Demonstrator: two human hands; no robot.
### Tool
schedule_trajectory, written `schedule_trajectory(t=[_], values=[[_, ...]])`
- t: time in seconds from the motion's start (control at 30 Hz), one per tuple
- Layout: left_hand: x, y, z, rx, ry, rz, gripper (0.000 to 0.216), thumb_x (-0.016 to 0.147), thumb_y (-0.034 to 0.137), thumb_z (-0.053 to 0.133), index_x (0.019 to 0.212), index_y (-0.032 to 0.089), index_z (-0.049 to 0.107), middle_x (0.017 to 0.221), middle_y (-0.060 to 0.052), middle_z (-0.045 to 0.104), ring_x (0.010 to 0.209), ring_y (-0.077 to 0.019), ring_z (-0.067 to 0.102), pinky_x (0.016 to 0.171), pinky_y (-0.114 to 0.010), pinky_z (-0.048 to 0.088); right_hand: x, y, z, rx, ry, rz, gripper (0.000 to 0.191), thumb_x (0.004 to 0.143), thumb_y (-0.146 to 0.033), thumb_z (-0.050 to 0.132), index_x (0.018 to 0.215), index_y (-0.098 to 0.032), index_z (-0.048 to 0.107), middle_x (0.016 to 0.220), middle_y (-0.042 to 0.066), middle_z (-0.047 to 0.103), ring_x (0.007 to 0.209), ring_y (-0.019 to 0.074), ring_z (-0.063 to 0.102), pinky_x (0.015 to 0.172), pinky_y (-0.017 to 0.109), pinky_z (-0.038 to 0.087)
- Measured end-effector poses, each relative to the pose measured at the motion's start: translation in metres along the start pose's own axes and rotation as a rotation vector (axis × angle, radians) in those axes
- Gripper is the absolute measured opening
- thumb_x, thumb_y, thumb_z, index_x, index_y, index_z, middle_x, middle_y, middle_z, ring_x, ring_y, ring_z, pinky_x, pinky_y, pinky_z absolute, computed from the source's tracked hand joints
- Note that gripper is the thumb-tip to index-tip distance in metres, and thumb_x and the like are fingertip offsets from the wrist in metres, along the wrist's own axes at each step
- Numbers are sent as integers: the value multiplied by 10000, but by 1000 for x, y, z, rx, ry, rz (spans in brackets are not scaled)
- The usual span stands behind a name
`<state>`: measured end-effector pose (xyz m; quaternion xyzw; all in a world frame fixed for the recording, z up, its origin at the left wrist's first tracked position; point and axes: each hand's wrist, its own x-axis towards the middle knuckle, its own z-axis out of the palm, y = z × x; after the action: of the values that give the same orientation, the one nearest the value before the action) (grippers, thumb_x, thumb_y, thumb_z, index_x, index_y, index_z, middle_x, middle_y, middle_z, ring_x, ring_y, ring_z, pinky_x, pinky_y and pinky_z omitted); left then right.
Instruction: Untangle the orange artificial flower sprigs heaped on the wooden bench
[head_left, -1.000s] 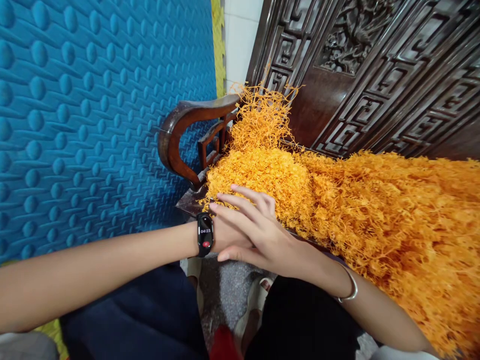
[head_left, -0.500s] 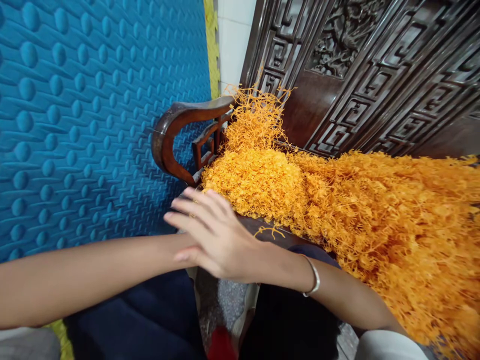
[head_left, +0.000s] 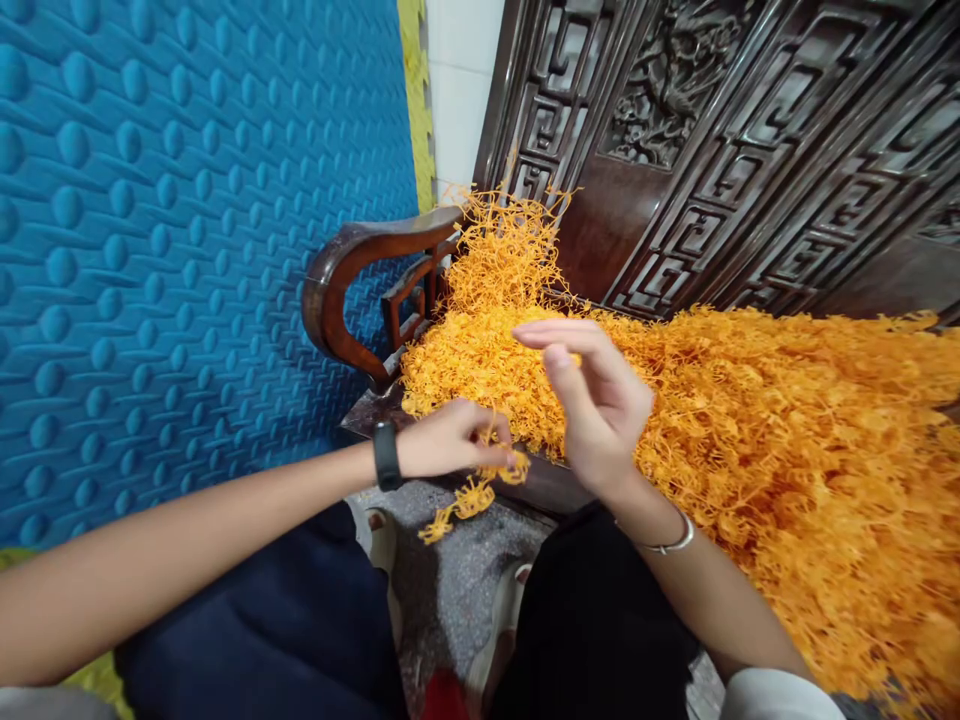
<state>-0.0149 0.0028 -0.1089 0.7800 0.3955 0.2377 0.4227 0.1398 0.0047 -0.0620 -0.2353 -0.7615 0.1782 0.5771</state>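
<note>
My left hand (head_left: 457, 440), with a dark band on the wrist, is closed on a few thin, curly orange plastic pieces (head_left: 474, 498). They dangle in a short string below its fingers, above the floor between my legs. To its right, my right hand (head_left: 604, 405) is raised in front of the pile, fingers curved and thumb apart, with nothing visibly gripped. A silvery bangle circles that wrist. Behind both hands a bright heap of similar orange pieces (head_left: 480, 360) covers the end of a dark wooden bench, with looser strands piled against its backrest.
The bench's curved wooden armrest (head_left: 330, 280) rises at the left end. Its carved backrest (head_left: 645, 200) stands behind, and more orange pieces (head_left: 825, 480) spread along the right. A blue bumpy mat (head_left: 187, 250) with yellow edging lies left. Something red (head_left: 444, 695) shows on the floor.
My right hand has lifted and moved right, away from over my left hand, and its fingers have curled. My left hand, hidden before, now shows with orange pieces in it.
</note>
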Motion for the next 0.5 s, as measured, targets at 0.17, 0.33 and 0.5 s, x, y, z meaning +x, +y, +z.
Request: schedule_trajectory(t=[0.17, 0.33, 0.5], values=[[-6, 8, -23, -202, 193, -71, 275, 741, 383, 627, 833, 125, 639, 582, 45, 462, 504, -60, 350, 473, -206, 250, 5, 19, -17, -55, 28, 79, 190, 886, -283, 487, 828, -199, 647, 818, 18, 645, 820, 130, 600, 775, 307, 470], [-11, 6, -26, -218, 311, -54, 244, 767, 370, 591, 825, 133, 607, 615, 35, 483, 531, -68, 404, 489, -195, 293, 1, 30, -7, 104, -531, 552, 222, 743, -371, 659, 816, -161, 645, 732, 8, 634, 670, 102, 575, 614, 244, 450], [-10, -1, -25, -240, 298, -113, 258, 781, 387, 580, 893, 156, 548, 522, 70, 437, 452, -62, 371, 439, -187, 260, 0, 38, -2, 213, -491, 678, 210, 682, -357, 708, 741, -158, 674, 721, 19, 657, 666, 105, 571, 646, 262, 455]])
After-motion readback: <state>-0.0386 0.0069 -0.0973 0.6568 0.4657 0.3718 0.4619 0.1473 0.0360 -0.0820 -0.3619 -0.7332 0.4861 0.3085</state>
